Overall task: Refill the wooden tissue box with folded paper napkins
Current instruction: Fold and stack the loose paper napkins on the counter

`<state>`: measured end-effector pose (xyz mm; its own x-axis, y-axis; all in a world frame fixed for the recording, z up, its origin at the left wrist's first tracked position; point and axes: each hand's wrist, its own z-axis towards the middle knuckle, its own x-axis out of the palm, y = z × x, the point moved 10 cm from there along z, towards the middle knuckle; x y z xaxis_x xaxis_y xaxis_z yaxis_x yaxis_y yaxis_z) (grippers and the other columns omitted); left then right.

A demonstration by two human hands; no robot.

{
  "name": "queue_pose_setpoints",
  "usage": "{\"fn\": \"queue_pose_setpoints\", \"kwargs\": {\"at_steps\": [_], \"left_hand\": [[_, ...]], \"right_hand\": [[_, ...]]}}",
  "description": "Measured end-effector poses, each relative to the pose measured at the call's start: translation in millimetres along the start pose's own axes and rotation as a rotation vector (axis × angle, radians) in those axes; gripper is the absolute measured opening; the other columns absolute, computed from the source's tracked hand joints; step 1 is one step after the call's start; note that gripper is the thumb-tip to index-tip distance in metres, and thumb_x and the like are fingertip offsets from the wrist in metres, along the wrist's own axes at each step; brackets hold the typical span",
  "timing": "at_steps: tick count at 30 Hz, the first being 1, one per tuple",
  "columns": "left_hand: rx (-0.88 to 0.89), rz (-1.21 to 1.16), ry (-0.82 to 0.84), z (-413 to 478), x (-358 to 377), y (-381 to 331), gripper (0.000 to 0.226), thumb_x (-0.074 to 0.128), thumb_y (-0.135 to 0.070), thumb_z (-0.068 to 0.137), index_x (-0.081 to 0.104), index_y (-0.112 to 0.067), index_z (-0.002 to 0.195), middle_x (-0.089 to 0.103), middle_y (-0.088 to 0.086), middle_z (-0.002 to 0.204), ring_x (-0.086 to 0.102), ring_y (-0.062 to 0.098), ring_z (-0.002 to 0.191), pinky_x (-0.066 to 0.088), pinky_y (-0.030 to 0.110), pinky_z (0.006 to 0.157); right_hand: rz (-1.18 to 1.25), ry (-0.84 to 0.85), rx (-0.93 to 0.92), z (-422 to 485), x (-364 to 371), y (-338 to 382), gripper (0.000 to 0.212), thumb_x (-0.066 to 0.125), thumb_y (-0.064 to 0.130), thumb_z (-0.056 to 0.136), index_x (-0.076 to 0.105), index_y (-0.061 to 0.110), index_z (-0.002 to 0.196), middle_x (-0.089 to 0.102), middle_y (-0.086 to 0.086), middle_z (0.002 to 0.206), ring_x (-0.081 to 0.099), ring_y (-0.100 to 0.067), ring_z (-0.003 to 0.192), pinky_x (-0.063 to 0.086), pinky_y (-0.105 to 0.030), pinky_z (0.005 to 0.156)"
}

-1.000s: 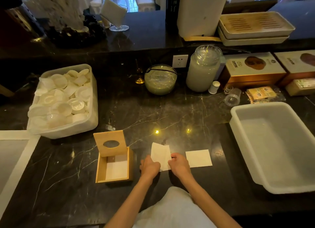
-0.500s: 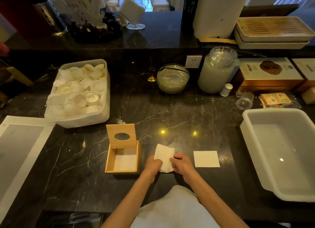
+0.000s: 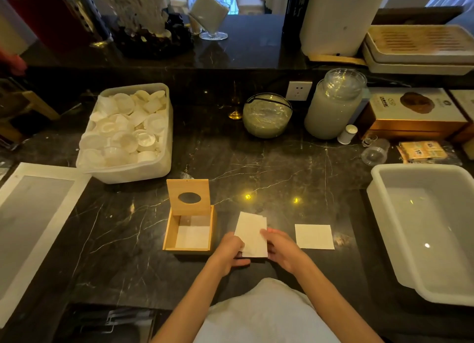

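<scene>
A wooden tissue box (image 3: pixel 169 233) stands on the dark marble counter with its lid (image 3: pixel 188 196) tipped up, showing an oval slot. White napkins (image 3: pixel 193 236) lie flat in its bottom. Just right of the box, both hands hold one folded white napkin (image 3: pixel 252 232) above the counter. My left hand (image 3: pixel 229 250) grips its lower left edge and my right hand (image 3: pixel 279 247) pinches its right edge. Another folded napkin (image 3: pixel 314 236) lies flat on the counter further right.
A white tub of small white dishes (image 3: pixel 128 134) sits behind the box at left. A large empty white bin (image 3: pixel 425 227) stands at right, a white-framed tray (image 3: pixel 33 214) at far left. A glass bowl (image 3: pixel 266 115), a jar (image 3: pixel 333 106) and cartons (image 3: pixel 413 114) line the back.
The napkin between my hands, crumpled half a second ago, is now folded flat and narrow and held slightly higher. The camera has also shifted and moved closer.
</scene>
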<state>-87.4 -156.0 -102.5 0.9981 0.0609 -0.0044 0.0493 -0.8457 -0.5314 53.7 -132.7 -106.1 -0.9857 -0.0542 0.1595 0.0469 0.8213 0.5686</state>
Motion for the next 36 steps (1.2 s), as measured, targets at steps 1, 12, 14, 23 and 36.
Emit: {"fn": "queue_pose_setpoints", "kwargs": {"at_steps": [1,12,14,23,36], "left_hand": [[0.036,0.025,0.012,-0.8,1.8,-3.3,0.04,0.039,0.003,0.094,0.044,-0.016,0.13,0.058,0.01,0.119,0.061,0.023,0.102,0.061,0.036,0.077],[0.228,0.097,0.133,-15.0,38.4,-24.3,0.026,0.042,-0.026,0.105,0.048,-0.025,0.13,0.062,0.005,0.118,0.063,0.022,0.105,0.06,0.03,0.081],[0.242,0.088,0.129,-15.5,43.8,-27.0,0.027,0.039,-0.032,0.106,0.05,-0.022,0.129,0.063,0.008,0.116,0.066,0.022,0.1,0.061,0.031,0.082],[0.544,0.479,0.081,-18.3,67.1,-78.7,0.036,0.038,-0.008,0.103,0.053,-0.009,0.136,0.062,0.013,0.123,0.061,0.026,0.109,0.051,0.03,0.083],[0.296,0.365,-0.068,42.3,142.1,-62.2,0.025,0.054,-0.01,0.094,0.059,-0.012,0.118,0.062,0.004,0.113,0.059,0.02,0.104,0.053,0.031,0.088]], "right_hand": [[-0.005,0.009,-0.022,-1.4,0.8,2.4,0.027,0.053,0.025,0.1,0.056,0.013,0.124,0.067,-0.011,0.12,0.062,-0.027,0.113,0.052,-0.042,0.098],[0.129,-0.065,-0.201,-7.7,-3.1,20.0,0.046,0.064,0.024,0.094,0.049,0.017,0.137,0.066,-0.011,0.124,0.064,-0.029,0.111,0.055,-0.045,0.094],[0.162,-0.089,-0.251,-8.3,-7.7,25.5,0.044,0.063,0.022,0.095,0.049,0.017,0.136,0.066,-0.01,0.123,0.065,-0.028,0.11,0.056,-0.043,0.092],[-0.055,-0.198,-0.357,-15.4,-65.8,55.5,0.043,0.068,0.023,0.091,0.051,0.021,0.13,0.063,-0.003,0.121,0.062,-0.021,0.11,0.057,-0.04,0.089],[-0.276,-0.717,-0.246,-29.8,-171.2,16.1,0.038,0.062,0.013,0.094,0.054,0.008,0.131,0.059,-0.015,0.131,0.058,-0.032,0.117,0.053,-0.043,0.093]]}}
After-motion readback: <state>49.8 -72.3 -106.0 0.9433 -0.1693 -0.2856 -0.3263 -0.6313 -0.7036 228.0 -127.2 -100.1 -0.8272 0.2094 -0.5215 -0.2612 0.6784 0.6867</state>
